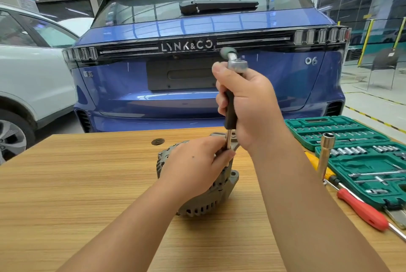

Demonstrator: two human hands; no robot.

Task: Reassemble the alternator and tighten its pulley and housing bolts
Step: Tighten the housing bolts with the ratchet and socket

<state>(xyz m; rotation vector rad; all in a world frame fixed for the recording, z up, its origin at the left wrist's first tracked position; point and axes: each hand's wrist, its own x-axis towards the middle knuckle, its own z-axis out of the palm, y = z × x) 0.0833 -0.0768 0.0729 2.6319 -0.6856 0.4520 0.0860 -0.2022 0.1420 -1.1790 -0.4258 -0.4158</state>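
Item: alternator (197, 186), grey cast housing, lying on the wooden table (77, 183) near its middle, vented shell toward the camera and a mounting ear at its right side. Tool in use: driver (230, 109), black grip, chrome ratchet head at the top, thin steel shaft running straight down to the top of the alternator. Step judged in hand: running down a housing bolt (the bolt and the socket are hidden behind the fingers, so which bolt cannot be told). To do it well: keep the shaft plumb over the bolt so the socket seats square; let the lower fingers only guide, not drag; bear down lightly until the threads catch, then tighten firmly; hold the housing from turning on the smooth table. Right hand (248, 107): raised above the alternator, fingers wrapped round the black grip, thumb up beside the ratchet head, forearm coming in from lower right. Left hand (195, 161): low, resting over the top of the alternator, fingertips pinching the shaft just above the housing, forearm coming in from lower left. Also on the table, at right and well apart from the work: open green socket case (351, 135), an upright T-handle socket (326, 157), red screwdriver (362, 210). Behind the table: blue car (197, 100).
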